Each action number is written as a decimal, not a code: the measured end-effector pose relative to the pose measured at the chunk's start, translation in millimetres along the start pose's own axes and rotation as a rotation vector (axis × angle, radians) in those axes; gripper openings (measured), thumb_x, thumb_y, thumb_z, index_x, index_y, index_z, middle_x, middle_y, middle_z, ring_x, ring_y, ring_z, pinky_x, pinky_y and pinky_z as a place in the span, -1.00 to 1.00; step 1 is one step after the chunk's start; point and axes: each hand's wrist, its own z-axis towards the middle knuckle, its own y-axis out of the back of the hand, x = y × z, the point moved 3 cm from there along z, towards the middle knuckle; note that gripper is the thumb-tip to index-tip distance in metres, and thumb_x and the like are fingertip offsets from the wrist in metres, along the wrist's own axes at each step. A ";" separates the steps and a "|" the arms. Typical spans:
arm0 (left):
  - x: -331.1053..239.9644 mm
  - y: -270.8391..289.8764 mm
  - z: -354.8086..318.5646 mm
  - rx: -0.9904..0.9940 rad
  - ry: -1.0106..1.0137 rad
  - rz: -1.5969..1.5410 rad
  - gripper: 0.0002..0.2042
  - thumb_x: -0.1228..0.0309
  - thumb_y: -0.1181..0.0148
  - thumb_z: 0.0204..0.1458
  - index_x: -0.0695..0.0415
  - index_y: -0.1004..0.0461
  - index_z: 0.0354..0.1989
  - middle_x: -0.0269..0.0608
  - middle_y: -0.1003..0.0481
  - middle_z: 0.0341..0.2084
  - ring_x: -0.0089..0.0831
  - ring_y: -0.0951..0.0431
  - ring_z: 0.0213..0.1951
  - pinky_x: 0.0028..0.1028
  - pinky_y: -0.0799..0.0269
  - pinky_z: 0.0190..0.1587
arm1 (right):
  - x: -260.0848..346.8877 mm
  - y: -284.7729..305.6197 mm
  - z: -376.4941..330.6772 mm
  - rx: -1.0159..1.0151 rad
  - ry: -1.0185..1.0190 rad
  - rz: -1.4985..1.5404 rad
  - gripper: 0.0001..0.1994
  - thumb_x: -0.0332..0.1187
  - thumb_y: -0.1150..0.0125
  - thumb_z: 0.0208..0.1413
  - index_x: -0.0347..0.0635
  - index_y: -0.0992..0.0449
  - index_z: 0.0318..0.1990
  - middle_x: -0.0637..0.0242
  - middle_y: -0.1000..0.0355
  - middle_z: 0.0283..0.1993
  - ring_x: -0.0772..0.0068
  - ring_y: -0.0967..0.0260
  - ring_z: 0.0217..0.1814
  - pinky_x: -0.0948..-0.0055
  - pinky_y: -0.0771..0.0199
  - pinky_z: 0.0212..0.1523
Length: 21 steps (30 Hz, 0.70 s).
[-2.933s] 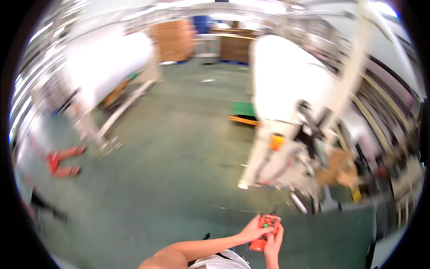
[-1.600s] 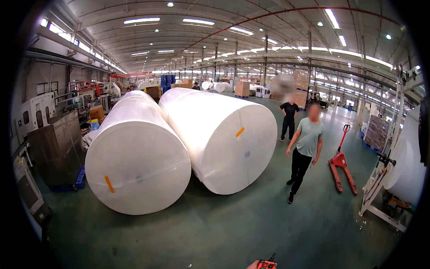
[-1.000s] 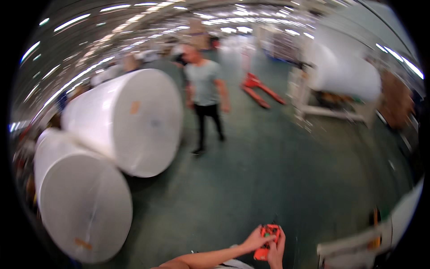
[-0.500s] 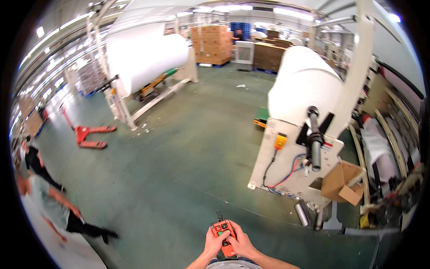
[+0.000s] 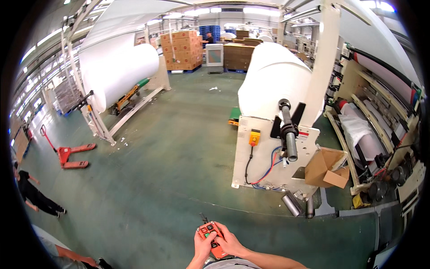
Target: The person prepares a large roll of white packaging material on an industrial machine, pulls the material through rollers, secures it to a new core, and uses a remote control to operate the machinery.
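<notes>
I am watching both hands holding an orange remote control: the left hand (image 5: 202,246) is gripping its left edge, the right hand (image 5: 232,246) its right, so neither is nearer. The remote control (image 5: 214,245) is lying between the palms, in front of the body, its long axis pointing away from the wearer and leaning a little left, with a dark stub at the far end. Both thumbs are resting over the button face, covering part of it; I cannot tell whether either is pressing. The curled fingers are hiding the underside.

At lower left, the rim is cutting off one person, leaving mainly an arm (image 5: 80,257) showing. Farther out, a person in black (image 5: 36,193) is standing partly lost in the dark border.

Ahead to the right, a metal shaft (image 5: 291,142) is sticking out toward me from a big white roll (image 5: 275,83), whose far end I am not making out. Beyond, stacked cartons (image 5: 182,48) are partly hiding another person.
</notes>
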 end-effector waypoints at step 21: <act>-19.2 61.6 -34.8 -0.212 -0.023 -0.053 -0.65 0.52 -0.36 0.10 0.22 -0.37 0.00 -0.23 -0.56 -0.16 -0.48 -0.59 -0.14 -0.42 -0.57 -0.05 | -0.4 -66.0 7.6 0.196 0.092 -0.017 -0.41 -0.44 -0.06 0.25 -0.25 -0.11 0.43 -0.04 -0.47 0.18 0.12 -0.50 0.20 0.25 -0.47 0.21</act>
